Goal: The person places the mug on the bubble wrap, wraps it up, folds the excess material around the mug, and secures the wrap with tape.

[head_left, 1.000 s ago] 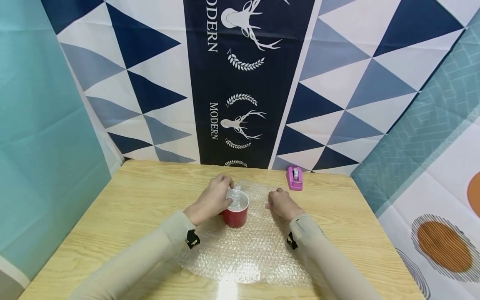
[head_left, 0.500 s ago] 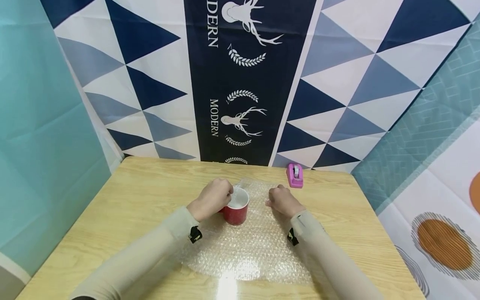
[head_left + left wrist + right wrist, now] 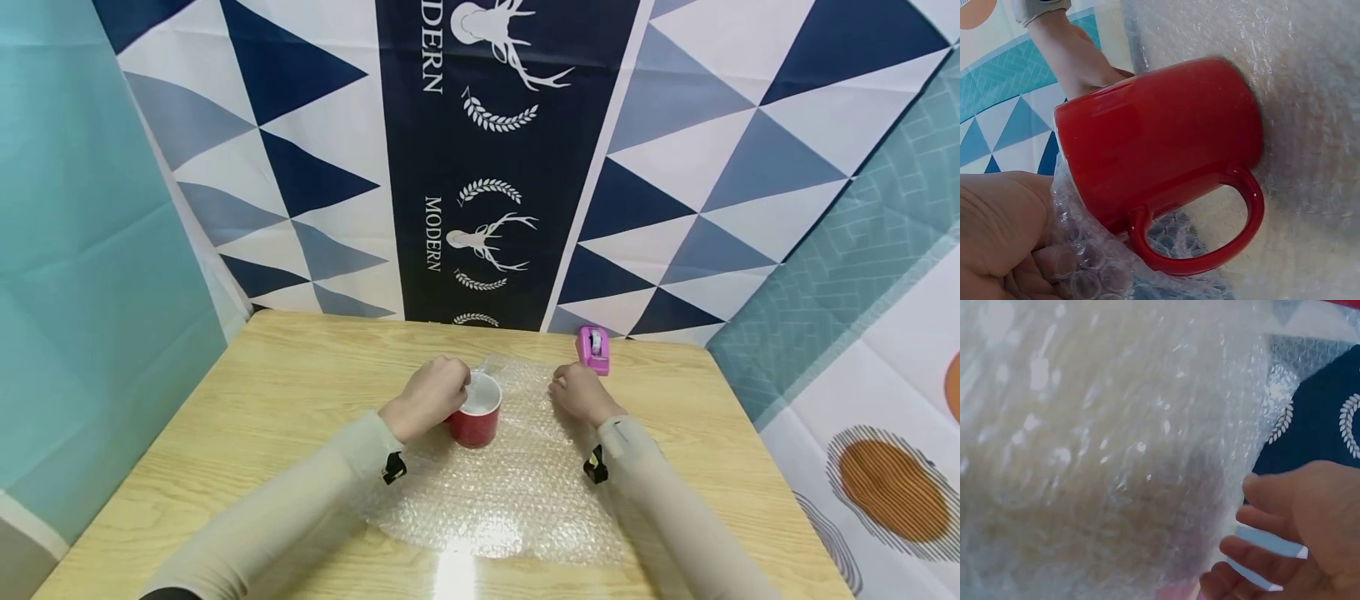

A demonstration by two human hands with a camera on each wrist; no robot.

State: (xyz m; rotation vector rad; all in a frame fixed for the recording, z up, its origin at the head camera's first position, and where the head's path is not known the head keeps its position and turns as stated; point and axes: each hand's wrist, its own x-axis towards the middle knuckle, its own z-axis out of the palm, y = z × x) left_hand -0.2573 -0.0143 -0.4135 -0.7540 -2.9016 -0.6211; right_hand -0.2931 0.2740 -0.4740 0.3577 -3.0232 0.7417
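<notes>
A red mug (image 3: 475, 429) with a white inside stands upright on a sheet of bubble wrap (image 3: 510, 500) on the wooden table. Its handle (image 3: 1200, 265) faces the left hand's side. My left hand (image 3: 429, 396) pinches a raised flap of the wrap (image 3: 1094, 265) at the mug's rim; part of this flap hangs over the opening. My right hand (image 3: 583, 392) is by the sheet's far right edge. In the right wrist view, its fingers (image 3: 1260, 556) are loosely spread beside the wrap's edge, with nothing gripped between them.
A pink tape dispenser (image 3: 595, 352) stands at the back of the table (image 3: 322, 358), just beyond the right hand. Behind the table hangs a patterned cloth (image 3: 480, 167), and a teal cloth (image 3: 97, 275) covers the left side.
My right hand has shifted right and slightly away, towards the tape dispenser. My left hand has dipped its flap at the mug's opening and stays there. The mug has not moved.
</notes>
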